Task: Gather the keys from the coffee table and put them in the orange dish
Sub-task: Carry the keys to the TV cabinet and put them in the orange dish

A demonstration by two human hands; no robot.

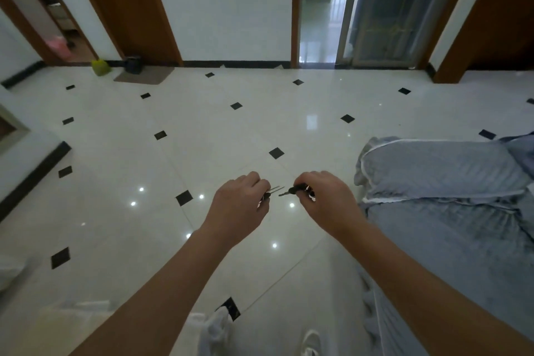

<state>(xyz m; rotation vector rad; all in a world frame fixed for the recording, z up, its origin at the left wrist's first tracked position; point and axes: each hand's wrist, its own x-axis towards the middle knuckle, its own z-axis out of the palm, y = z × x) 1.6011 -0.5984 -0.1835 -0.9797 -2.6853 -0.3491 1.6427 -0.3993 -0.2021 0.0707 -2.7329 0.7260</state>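
Note:
My left hand (241, 205) is closed on keys (273, 191) whose thin metal blades stick out to the right past the fingers. Close beside it, my right hand (323, 196) grips a black-headed key (291, 191) with its blade pointing left. Both hands are held out in front of me above the tiled floor, the key tips nearly meeting between them. Neither the coffee table nor the orange dish is in view.
White glossy floor tiles (202, 130) with small black diamonds spread ahead. A sofa under a blue-grey cover (448, 196) fills the right side. Brown door frames, a doormat (144, 76), a green object (99, 66) and a dark bin (133, 65) line the far wall.

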